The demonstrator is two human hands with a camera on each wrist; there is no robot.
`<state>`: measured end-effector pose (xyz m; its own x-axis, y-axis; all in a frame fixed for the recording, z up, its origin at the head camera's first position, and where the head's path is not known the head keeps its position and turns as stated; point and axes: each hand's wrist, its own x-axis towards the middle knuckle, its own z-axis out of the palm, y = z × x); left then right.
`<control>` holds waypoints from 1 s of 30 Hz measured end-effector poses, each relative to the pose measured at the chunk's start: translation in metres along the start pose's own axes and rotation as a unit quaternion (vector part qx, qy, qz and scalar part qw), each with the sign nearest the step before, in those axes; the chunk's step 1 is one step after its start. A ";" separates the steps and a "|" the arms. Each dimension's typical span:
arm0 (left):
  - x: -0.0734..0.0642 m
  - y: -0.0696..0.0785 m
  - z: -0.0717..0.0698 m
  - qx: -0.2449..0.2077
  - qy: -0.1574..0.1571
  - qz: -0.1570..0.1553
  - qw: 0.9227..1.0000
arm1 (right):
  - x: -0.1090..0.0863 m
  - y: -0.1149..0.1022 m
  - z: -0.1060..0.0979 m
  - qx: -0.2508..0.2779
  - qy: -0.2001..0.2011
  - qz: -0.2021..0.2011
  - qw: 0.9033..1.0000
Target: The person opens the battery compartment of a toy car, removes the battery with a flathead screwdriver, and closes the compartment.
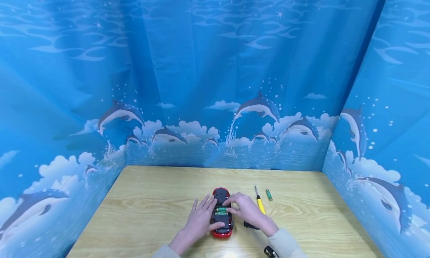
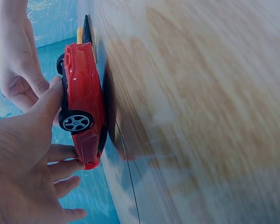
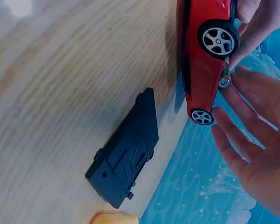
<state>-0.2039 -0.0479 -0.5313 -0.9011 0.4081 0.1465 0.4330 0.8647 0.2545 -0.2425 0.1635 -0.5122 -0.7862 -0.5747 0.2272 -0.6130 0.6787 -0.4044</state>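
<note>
A red toy car lies upside down on the table, its black underside facing up. Green batteries show in the opening in the middle of that underside. My left hand rests along the car's left side, thumb and spread fingers pressing on the underside. From the right, my right hand reaches over the car, with thumb and index finger touching at the batteries. The right wrist view shows one battery end sticking up beside a wheel, near the right fingertips. Part of the opening is hidden by the hands.
A black cover lies right of the car, partly under the right forearm. Beyond it are a yellow-handled screwdriver and a loose green battery. A black object sits by the right sleeve. Dolphin-print curtains surround the wooden table.
</note>
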 end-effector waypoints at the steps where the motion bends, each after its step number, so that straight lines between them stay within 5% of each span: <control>1: 0.000 0.000 0.000 0.001 0.000 0.000 1.000 | 0.000 -0.001 0.000 -0.005 -0.006 0.001 1.000; 18: 0.001 0.001 0.000 0.001 -0.008 -0.007 1.000 | 0.006 -0.004 0.007 -0.026 -0.013 0.026 0.999; 30: 0.000 0.002 -0.001 -0.003 -0.012 -0.003 1.000 | 0.006 -0.009 0.004 -0.015 -0.018 0.008 1.000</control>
<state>-0.2034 -0.0465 -0.5297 -0.9039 0.4100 0.1219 0.4277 0.8654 0.2612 -0.2416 0.1522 -0.5104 -0.7929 -0.5795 0.1882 -0.6029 0.7014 -0.3801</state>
